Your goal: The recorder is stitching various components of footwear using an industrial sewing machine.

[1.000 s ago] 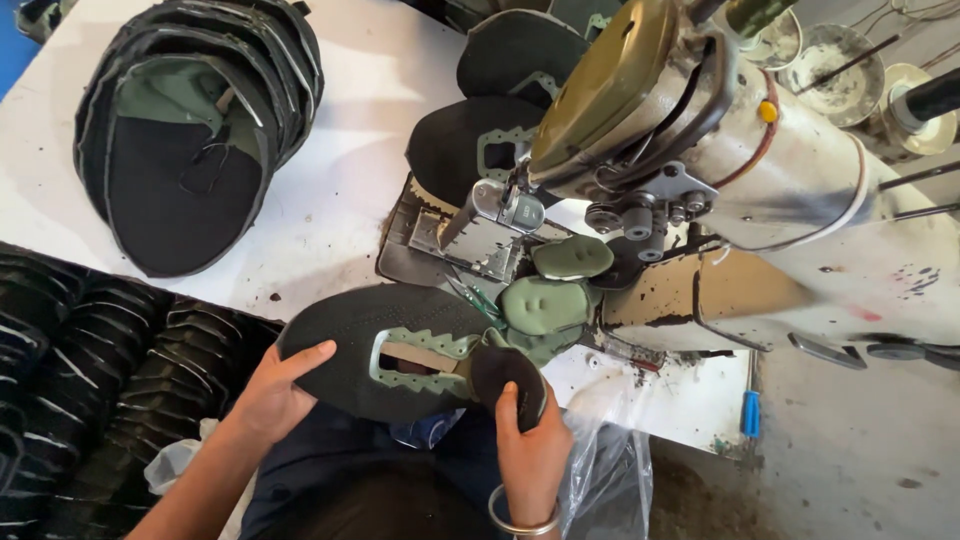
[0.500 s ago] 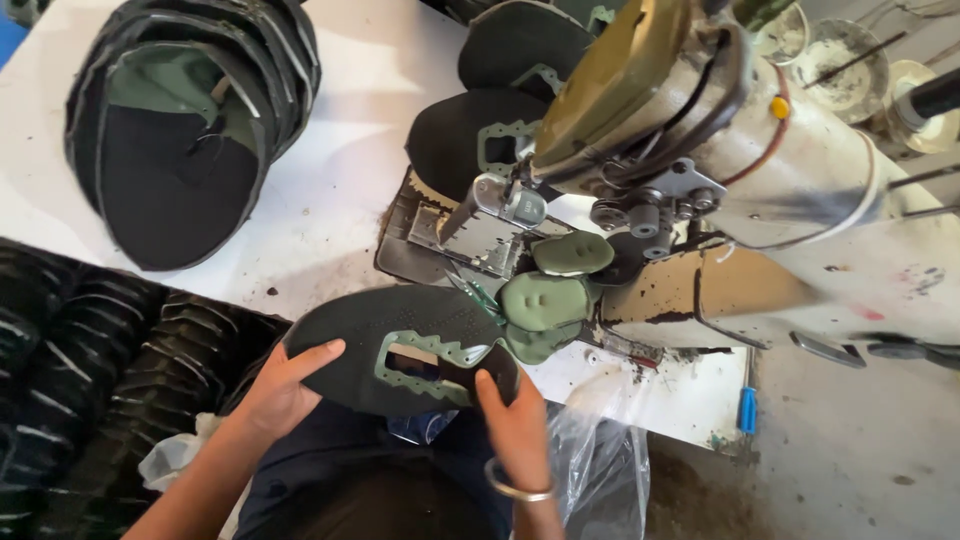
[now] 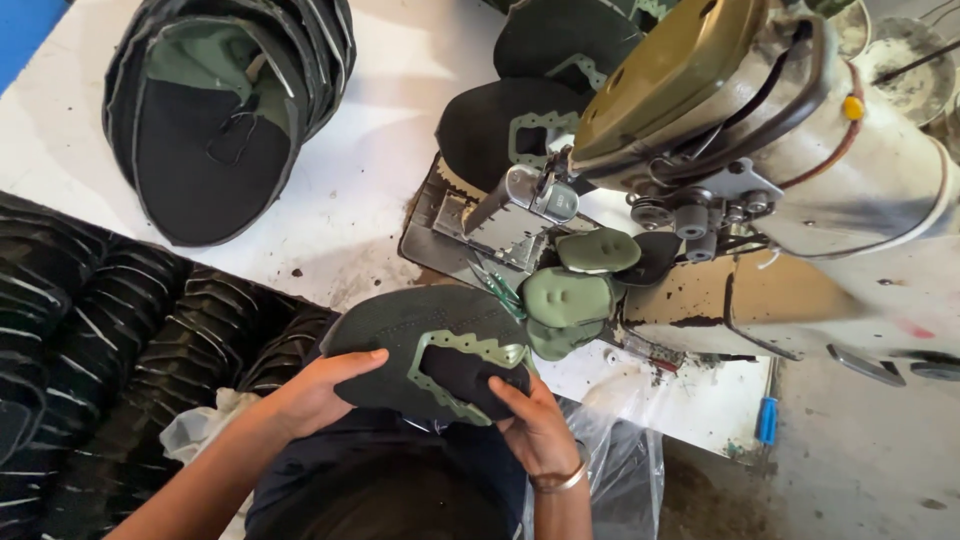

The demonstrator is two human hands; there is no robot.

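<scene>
At the far left, rows of dark ribbed shoe pieces [image 3: 90,320] lie packed together along the edge of the white table [image 3: 380,150], and above them a stack of black shoe uppers [image 3: 215,100] with green lining rests flat on the tabletop. Lower down, the left hand [image 3: 315,392] comes in from the bottom edge and lies against the left rim of a black shoe upper [image 3: 400,345] that has a green zigzag-edged trim around its opening; the fingers [image 3: 352,360] are gently curled and close together, the thumb on top of the fabric and the rest folded under the edge, so the hand pinches the piece rather than spreading over it. The upper sits in front of the person's body, held off the table between both hands, just beside the green pads [image 3: 570,300] stacked below the sewing machine's head. The right hand [image 3: 535,430], with a metal bangle [image 3: 560,482] at the wrist, grips the right end of the same upper: its fingertips [image 3: 503,393] press on the dark tongue inside the green trim, narrow and bent, closed on the material. Beneath this hand a clear plastic bag [image 3: 620,470] hangs down. Further right stands the sewing machine [image 3: 760,130], olive and cream, with more black uppers [image 3: 520,120] lying behind its metal plate. A blue-handled tool [image 3: 767,420] lies near the table's right edge.
</scene>
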